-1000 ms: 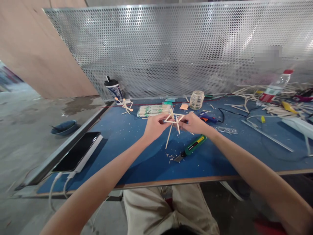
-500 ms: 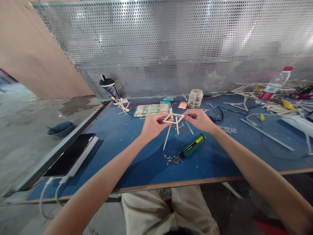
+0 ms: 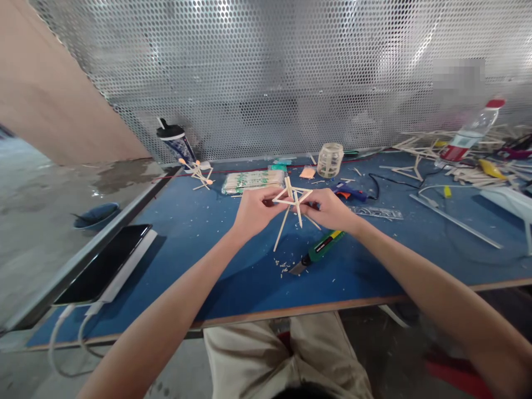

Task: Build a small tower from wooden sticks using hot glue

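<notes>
A small frame of thin wooden sticks (image 3: pixel 296 203) is held up over the blue table, its legs pointing down and outward. My left hand (image 3: pixel 258 209) pinches its left side between thumb and fingers. On the other side my right hand (image 3: pixel 326 208) has its fingers closed at the frame, partly behind the sticks. A green utility knife (image 3: pixel 320 249) lies on the table below the hands, blade out to the left. Small wood shavings (image 3: pixel 282 267) are scattered by the blade.
Behind my hands are a packet of sticks (image 3: pixel 253 181), a glass jar (image 3: pixel 330 160) and a blue glue gun (image 3: pixel 349 191). Left stand a stick model (image 3: pixel 200 174), a lidded cup (image 3: pixel 177 141) and a phone (image 3: pixel 106 263). A bottle (image 3: pixel 469 133) and loose sticks (image 3: pixel 469 175) are at right.
My right hand has moved left and slightly down, closer to the frame's middle and my left hand. The view has shifted a little, and the glue gun shows more.
</notes>
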### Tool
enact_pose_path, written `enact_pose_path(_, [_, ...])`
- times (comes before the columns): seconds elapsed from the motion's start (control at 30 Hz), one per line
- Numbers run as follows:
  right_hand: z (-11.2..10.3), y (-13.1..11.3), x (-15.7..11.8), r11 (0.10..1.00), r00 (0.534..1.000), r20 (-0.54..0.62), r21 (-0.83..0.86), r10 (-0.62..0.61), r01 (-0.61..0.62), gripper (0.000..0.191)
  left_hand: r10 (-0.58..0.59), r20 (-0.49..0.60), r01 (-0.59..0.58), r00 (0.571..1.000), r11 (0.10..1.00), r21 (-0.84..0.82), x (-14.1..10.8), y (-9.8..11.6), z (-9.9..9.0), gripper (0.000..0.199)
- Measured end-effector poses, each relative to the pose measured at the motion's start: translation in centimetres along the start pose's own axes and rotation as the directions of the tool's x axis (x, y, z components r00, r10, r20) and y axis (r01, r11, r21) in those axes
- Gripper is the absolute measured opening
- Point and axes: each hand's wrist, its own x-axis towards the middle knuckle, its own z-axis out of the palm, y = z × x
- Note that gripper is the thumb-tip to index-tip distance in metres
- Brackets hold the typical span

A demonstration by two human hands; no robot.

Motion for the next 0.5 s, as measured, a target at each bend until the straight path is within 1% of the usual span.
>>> enact_pose_path(0.23, [0.46, -0.01, 0.19, 0.998, 0.998, -0.009, -0.017, 0.063, -0.063, 0.025, 0.013, 0.01, -0.013, 1.0, 1.0, 0.023, -0.01, 0.11, -0.16, 0.02])
enact_pose_path(0.37, [0.44, 0.06, 0.12, 0.997, 0.997, -0.005, -0.029, 0.078, -0.078, 0.024, 0.027, -0.019, -0.026, 0.999, 0.999, 0.033, -0.12, -0.09, 0.0, 0.021])
enact_pose_path(0.5, [0.28, -0.04, 0.02, 0.996, 0.997, -0.005, -0.036, 0.081, -0.081, 0.022, 0.024, -0.043, -0.023, 0.999, 1.0, 0.008, -0.25, -0.3, 0.3, 0.022])
